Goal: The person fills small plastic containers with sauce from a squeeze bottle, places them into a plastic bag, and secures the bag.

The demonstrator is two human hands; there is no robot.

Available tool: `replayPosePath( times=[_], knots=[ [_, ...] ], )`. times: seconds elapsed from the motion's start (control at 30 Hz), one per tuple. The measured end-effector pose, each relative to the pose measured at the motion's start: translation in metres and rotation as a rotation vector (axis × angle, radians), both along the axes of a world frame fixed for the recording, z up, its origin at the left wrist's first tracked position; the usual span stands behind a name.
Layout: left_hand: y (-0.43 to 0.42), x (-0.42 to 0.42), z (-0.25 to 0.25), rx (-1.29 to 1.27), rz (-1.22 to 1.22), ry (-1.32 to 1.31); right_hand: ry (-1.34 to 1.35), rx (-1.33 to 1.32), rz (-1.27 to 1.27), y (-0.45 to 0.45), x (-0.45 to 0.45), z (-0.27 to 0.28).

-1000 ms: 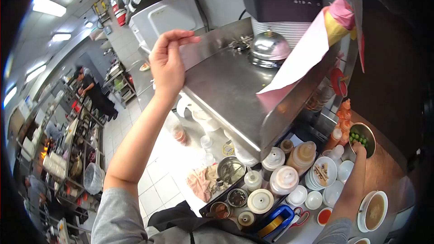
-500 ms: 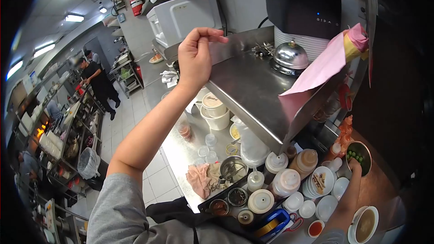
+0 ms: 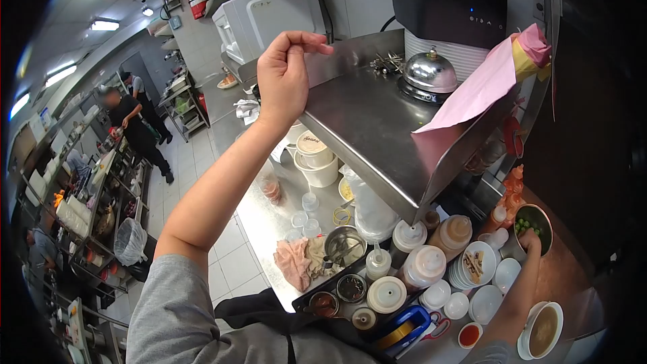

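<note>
My left hand [image 3: 284, 81] is raised over the edge of a steel shelf [image 3: 357, 121], wrist against its corner. Its fingers are bent and pressed together, with nothing visible in them. At the lower right, my right hand [image 3: 531, 241] reaches into a round metal container [image 3: 546, 229] of small green limes [image 3: 521, 226]. The container's wall and the limes hide those fingertips, so their grip does not show. Beside that arm are a stack of white bowls [image 3: 458, 275], a bowl of brown liquid [image 3: 543, 331] and a small cup of red sauce [image 3: 469, 336].
On the shelf stand a silver call bell [image 3: 431, 71] and pink paper [image 3: 472, 94]; a black Epson printer [image 3: 448, 3] is behind. Squeeze bottles [image 3: 426, 266], a blue tape dispenser [image 3: 412, 323] and a cloth [image 3: 292, 263] crowd the counter. Co-workers [image 3: 131, 118] stand far left.
The view has shifted slightly. My right hand remains in the container, now a little deeper among the limes. My left hand keeps its pose. A co-worker in the background has turned.
</note>
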State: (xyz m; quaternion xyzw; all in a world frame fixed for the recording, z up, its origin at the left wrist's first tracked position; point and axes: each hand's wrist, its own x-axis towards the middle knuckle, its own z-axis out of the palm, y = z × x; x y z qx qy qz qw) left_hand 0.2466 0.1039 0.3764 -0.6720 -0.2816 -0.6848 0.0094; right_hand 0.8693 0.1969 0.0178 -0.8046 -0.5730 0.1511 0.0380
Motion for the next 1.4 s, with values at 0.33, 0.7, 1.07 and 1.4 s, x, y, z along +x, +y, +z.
replayPosePath(
  times=[0.33,0.7,1.07,1.4],
  knots=[
    [0.002,-0.002,-0.001,0.004,-0.009,0.008,0.451,0.020,-0.042,-0.011,0.009,0.005],
    [0.001,-0.002,-0.002,-0.003,-0.093,-0.059,2.667,0.743,-0.316,-0.101,0.048,0.109],
    [-0.017,-0.087,0.003,0.134,-0.333,-0.026,1.475,0.851,0.728,-0.355,-0.161,0.350],
    [0.044,-0.358,-0.118,-1.350,0.143,0.517,0.591,-0.351,1.212,-0.232,-0.573,0.333]
  ],
)
